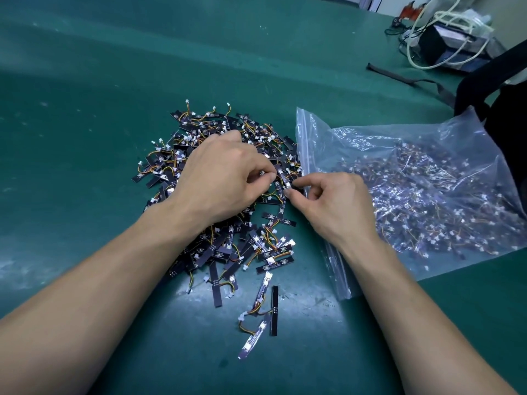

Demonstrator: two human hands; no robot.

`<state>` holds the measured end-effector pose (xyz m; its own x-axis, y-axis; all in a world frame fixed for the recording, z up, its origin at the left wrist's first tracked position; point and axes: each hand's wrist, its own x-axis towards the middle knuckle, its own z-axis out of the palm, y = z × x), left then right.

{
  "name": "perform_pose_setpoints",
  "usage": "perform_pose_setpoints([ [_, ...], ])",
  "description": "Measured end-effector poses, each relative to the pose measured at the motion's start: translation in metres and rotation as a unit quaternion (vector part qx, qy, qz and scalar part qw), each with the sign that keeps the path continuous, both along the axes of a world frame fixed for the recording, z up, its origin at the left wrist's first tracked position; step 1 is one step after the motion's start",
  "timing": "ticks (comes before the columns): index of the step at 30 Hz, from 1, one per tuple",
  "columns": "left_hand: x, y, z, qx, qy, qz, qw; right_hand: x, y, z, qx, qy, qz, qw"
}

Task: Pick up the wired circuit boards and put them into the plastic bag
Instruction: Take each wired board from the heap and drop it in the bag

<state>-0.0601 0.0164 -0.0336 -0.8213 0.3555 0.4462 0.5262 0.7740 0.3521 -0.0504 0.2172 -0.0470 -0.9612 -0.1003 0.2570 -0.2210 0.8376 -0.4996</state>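
Observation:
A heap of small black wired circuit boards [251, 246] with orange-yellow wires and white plugs lies on the green mat. My left hand [222, 178] rests on top of the heap, its fingers curled and pinching boards near the middle. My right hand [333, 203] sits at the heap's right edge, thumb and forefinger pinching a board by the mouth of the bag. The clear zip plastic bag [427, 178] lies to the right, holding many boards. A few loose boards [273, 309] lie near the front.
The green mat [85, 109] covers the whole table. At the far right back stand a dark box with white cables [445, 38] and a black strap [405, 76]. A dark bag or sleeve [510, 109] lies behind the plastic bag.

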Motion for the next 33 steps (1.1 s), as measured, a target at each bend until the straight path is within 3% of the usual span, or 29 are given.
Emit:
perform_pose_setpoints([
  [16, -0.0025, -0.0015, -0.0022, 0.008, -0.001, 0.021, 1.0, -0.0029, 0.0003, -0.0055, -0.054, -0.002, -0.011, 0.998],
  [33, -0.0006, -0.0012, -0.0011, -0.05, -0.027, 0.018, 0.998, -0.0037, 0.007, -0.0079, -0.106, 0.0, 0.038, 0.994],
])
